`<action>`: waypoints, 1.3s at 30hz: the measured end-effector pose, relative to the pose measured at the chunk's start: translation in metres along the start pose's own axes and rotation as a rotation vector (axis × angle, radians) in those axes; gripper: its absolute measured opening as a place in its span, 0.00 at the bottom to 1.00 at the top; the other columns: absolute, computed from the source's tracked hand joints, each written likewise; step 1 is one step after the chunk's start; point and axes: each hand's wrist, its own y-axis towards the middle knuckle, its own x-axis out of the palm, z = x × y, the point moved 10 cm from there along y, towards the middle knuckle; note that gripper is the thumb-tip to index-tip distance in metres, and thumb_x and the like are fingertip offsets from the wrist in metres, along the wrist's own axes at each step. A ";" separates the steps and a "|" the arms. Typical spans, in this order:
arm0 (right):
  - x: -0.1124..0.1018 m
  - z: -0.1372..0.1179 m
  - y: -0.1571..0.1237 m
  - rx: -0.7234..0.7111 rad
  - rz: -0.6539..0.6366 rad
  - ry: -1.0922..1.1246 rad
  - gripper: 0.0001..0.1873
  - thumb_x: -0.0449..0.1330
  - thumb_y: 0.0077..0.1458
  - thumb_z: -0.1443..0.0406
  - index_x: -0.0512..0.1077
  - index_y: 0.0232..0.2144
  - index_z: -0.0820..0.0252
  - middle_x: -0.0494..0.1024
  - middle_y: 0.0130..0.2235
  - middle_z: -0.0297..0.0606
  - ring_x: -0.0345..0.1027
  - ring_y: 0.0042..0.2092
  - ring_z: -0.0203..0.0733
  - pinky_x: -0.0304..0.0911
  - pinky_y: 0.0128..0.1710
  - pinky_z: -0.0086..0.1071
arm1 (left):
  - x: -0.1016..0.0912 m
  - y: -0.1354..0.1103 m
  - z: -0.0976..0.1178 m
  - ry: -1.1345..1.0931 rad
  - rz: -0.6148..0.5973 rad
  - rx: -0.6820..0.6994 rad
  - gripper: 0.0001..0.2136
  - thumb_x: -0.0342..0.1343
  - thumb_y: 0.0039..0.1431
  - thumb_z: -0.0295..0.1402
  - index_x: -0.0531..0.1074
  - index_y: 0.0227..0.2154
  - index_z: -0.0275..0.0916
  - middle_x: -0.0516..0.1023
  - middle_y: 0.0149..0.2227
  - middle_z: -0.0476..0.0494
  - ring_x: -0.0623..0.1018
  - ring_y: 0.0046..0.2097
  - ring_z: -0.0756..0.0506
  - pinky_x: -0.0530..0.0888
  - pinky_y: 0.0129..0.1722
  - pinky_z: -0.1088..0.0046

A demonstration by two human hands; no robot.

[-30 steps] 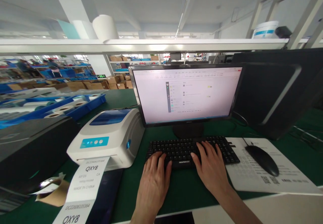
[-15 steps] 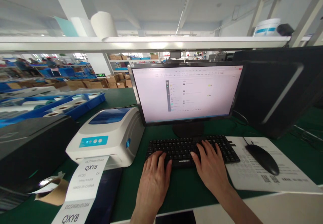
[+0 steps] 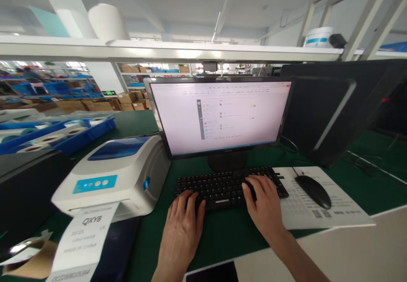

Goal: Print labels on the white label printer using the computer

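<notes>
Both hands rest on a black keyboard (image 3: 219,188) in front of a lit monitor (image 3: 222,116). My left hand (image 3: 181,227) lies over the keyboard's left end, its fingers loosely bent on the keys and holding nothing. Over the right part of the keys, my right hand (image 3: 263,203) has its fingers spread and curved, also holding nothing. A black mouse (image 3: 314,192) sits on a printed white sheet (image 3: 295,216) to the right of the keyboard. Left of my hands stands a white label printer (image 3: 127,188), with a strip of printed labels (image 3: 82,239) hanging from its front.
Behind the printer is a blue tray (image 3: 104,131) with rolls. A black box-like device (image 3: 28,188) stands at the far left, above a cardboard roll core (image 3: 34,261). A dark computer case or screen (image 3: 321,112) fills the right. A white shelf (image 3: 190,53) runs above the monitor.
The view has swung to the right, so the bench things sit further left. My right hand has shifted slightly rightward along the keyboard; my left hand stays at its left end.
</notes>
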 end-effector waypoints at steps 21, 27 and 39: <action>-0.034 0.107 -0.018 0.107 -0.151 0.070 0.13 0.52 0.77 0.66 0.77 0.44 0.53 0.75 0.59 0.41 0.67 0.60 0.55 0.67 0.61 0.56 | 0.010 -0.003 -0.009 -0.054 -0.033 0.015 0.16 0.55 0.77 0.41 0.69 0.60 0.39 0.79 0.58 0.31 0.80 0.59 0.31 0.79 0.60 0.44; -0.035 0.111 -0.020 0.116 -0.138 0.068 0.13 0.52 0.77 0.65 0.78 0.46 0.52 0.75 0.59 0.40 0.68 0.60 0.55 0.68 0.63 0.56 | 0.011 -0.003 -0.009 -0.060 -0.043 0.023 0.16 0.54 0.78 0.42 0.70 0.60 0.39 0.78 0.58 0.31 0.79 0.59 0.30 0.79 0.59 0.44; -0.034 0.113 -0.021 0.142 -0.158 0.077 0.14 0.51 0.78 0.63 0.78 0.46 0.51 0.74 0.59 0.39 0.67 0.60 0.54 0.67 0.62 0.56 | 0.006 -0.003 -0.012 -0.055 -0.038 -0.051 0.15 0.55 0.77 0.41 0.70 0.60 0.40 0.78 0.58 0.32 0.79 0.60 0.30 0.78 0.60 0.43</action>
